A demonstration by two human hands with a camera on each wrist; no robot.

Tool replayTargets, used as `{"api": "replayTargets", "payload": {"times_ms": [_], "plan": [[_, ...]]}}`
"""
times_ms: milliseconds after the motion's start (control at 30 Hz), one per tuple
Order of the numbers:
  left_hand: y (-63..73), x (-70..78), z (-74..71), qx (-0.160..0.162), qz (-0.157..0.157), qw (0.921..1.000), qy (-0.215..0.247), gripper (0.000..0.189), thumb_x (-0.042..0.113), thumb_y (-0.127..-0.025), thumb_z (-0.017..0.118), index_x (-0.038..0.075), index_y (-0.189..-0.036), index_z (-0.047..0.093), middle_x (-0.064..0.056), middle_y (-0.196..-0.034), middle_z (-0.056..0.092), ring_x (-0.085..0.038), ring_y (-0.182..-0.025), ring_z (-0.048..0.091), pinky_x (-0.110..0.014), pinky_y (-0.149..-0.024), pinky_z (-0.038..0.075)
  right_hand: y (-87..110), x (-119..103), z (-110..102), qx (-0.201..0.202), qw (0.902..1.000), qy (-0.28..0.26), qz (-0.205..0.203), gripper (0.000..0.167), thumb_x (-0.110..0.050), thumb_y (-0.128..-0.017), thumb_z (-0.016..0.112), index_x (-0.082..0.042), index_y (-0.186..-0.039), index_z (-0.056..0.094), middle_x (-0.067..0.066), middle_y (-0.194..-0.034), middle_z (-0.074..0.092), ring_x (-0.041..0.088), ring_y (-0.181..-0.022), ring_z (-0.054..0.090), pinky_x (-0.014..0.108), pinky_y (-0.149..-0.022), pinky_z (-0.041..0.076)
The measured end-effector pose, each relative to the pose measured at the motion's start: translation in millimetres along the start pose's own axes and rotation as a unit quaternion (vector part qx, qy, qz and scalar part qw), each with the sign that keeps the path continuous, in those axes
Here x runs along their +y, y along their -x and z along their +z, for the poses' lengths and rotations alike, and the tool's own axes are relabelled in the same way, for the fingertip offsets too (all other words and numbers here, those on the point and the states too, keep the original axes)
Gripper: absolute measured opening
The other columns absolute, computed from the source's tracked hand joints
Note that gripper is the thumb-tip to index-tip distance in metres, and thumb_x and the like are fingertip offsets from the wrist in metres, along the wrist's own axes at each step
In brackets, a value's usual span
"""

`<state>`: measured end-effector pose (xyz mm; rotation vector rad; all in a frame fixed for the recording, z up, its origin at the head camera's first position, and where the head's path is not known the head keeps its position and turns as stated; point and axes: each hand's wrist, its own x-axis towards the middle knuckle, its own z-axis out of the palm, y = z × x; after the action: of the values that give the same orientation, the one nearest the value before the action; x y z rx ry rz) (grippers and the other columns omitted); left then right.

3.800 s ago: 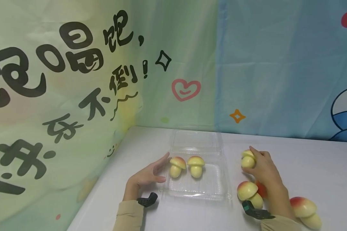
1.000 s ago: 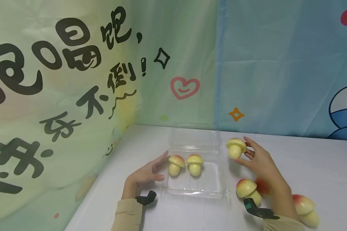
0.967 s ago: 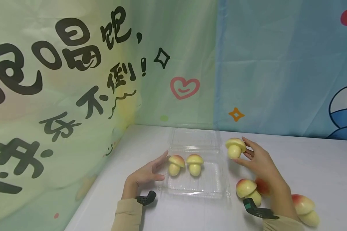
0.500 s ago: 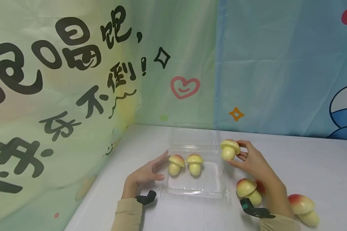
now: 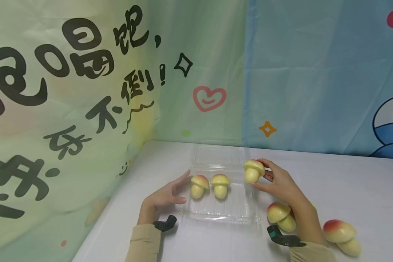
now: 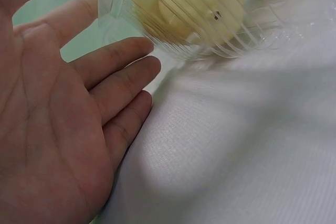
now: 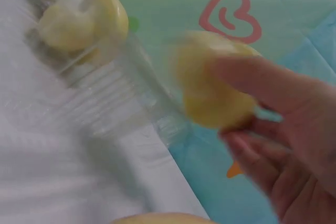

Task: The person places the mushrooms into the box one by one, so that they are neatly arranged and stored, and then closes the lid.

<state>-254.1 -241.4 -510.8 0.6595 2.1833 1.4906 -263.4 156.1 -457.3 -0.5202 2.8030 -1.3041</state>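
Between the thumb and fingers of my right hand (image 5: 280, 182) is a yellow toy mushroom (image 5: 251, 176), held upright over the right edge of a clear plastic clamshell box (image 5: 216, 214). The right wrist view shows this held mushroom (image 7: 210, 95) blurred, near the box wall. Two more toy mushrooms, one with a reddish cap (image 5: 198, 190) and one mostly yellow (image 5: 220, 190), sit side by side in the box's left and middle part. My left hand (image 5: 167, 194) rests at the box's left side, fingers spread; in the left wrist view its fingertips (image 6: 144, 45) come right at the ribbed wall.
Red-capped toy mushrooms lie on the white table right of the box, one (image 5: 280, 215) beside the right forearm and one (image 5: 342, 234) farther right. The raised clear lid (image 5: 221, 155) stands behind the box. A printed cloth backdrop (image 5: 298, 91) closes off the back and left.
My right hand has lifted the yellow mushroom off the table at the right and carried it left to the box's right edge. The left hand has stayed at the box's left side.
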Motion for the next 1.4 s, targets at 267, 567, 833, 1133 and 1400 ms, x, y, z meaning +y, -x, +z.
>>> {"api": "replayTargets", "payload": {"times_ms": [267, 567, 833, 1133, 1400], "plan": [[-1.6, 1.9, 0.8, 0.006, -0.001, 1.0, -0.001, 0.099, 0.022, -0.08, 0.075, 0.028, -0.153, 0.01, -0.004, -0.16, 0.015, -0.015, -0.148, 0.011, -0.042, -0.121, 0.008, -5.0, -7, 9, 0.016, 0.9993, -0.003, -0.033, 0.049, -0.015, -0.083, 0.073, -0.002, -0.126, 0.052, 0.019, -0.126, 0.057, 0.038, -0.114, 0.06, 0.043, -0.093, 0.05], [-2.2, 3.4, 0.0, 0.006, 0.001, 0.9999, -0.009, 0.098, 0.021, -0.081, 0.074, 0.028, -0.153, 0.009, -0.005, -0.16, 0.015, -0.018, -0.148, 0.011, -0.044, -0.12, 0.008, -5.9, -22, 13, -0.024, 0.9975, 0.06, -0.029, 0.04, -0.022, -0.083, 0.073, -0.006, -0.117, 0.061, 0.011, -0.114, 0.062, 0.033, -0.105, 0.062, 0.046, -0.088, 0.054], [-0.3, 1.8, 1.6, 0.013, 0.001, 0.9997, -0.02, 0.098, 0.024, -0.081, 0.075, 0.024, -0.154, 0.01, -0.006, -0.161, 0.012, -0.02, -0.148, 0.009, -0.047, -0.12, 0.008, -4.6, -46, 33, -0.126, 0.974, 0.188, -0.009, 0.06, -0.037, -0.073, 0.08, -0.007, -0.122, 0.063, 0.014, -0.124, 0.06, 0.036, -0.119, 0.053, 0.056, -0.102, 0.04], [-2.7, 2.3, 2.1, 0.012, 0.003, 0.9998, -0.013, 0.097, 0.025, -0.08, 0.075, 0.028, -0.153, 0.011, 0.0, -0.16, 0.014, -0.015, -0.148, 0.009, -0.043, -0.121, 0.007, -2.7, -48, 43, -0.113, 0.9704, 0.213, -0.008, 0.048, -0.034, -0.07, 0.081, -0.01, -0.11, 0.07, 0.002, -0.11, 0.069, 0.028, -0.116, 0.056, 0.072, -0.105, 0.019], [-2.4, 4.0, 2.4, 0.01, 0.004, 0.9997, -0.021, 0.097, 0.023, -0.081, 0.074, 0.024, -0.154, 0.01, -0.005, -0.16, 0.014, -0.019, -0.148, 0.009, -0.046, -0.12, 0.007, -0.3, -49, 40, -0.125, 0.9781, 0.167, -0.009, 0.039, -0.033, -0.07, 0.081, -0.022, -0.106, 0.069, -0.004, -0.106, 0.071, 0.027, -0.108, 0.062, 0.078, -0.102, 0.009]]}}
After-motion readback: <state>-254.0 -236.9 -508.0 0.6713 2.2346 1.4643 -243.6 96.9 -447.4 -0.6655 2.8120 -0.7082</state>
